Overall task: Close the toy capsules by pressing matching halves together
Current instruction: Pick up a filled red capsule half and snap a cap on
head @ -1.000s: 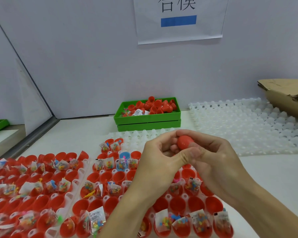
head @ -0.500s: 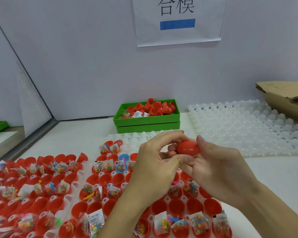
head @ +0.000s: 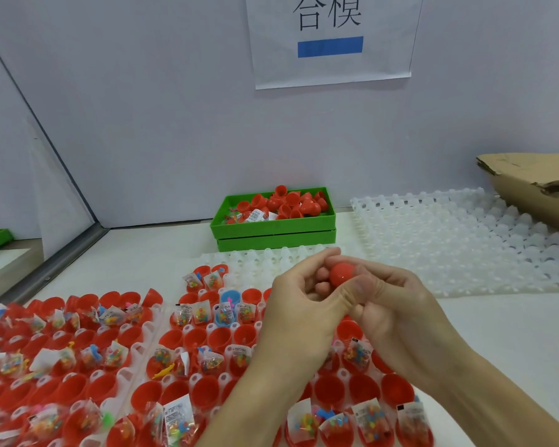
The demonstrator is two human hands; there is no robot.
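Squeezing one red capsule [head: 342, 275] shut between both hands.

My left hand [head: 299, 306] and right hand [head: 389, 312] are both curled round the capsule, thumbs and fingertips pinching it above the trays [head: 162, 312]; I cannot see the seam, so I judge it is closing or just closed. Most of the work looks left: below my hands sit rows of open red halves [head: 204, 387], many with toy packets [head: 176, 416] in them, one blue half [head: 229, 298] among them. The caps [head: 286, 203] wait in the green bin [head: 273, 222] at the back of the table [head: 504, 330]. An empty white tray [head: 449, 240] lies right, a cardboard box [head: 530, 183] beyond it. Nothing blocks my reach.
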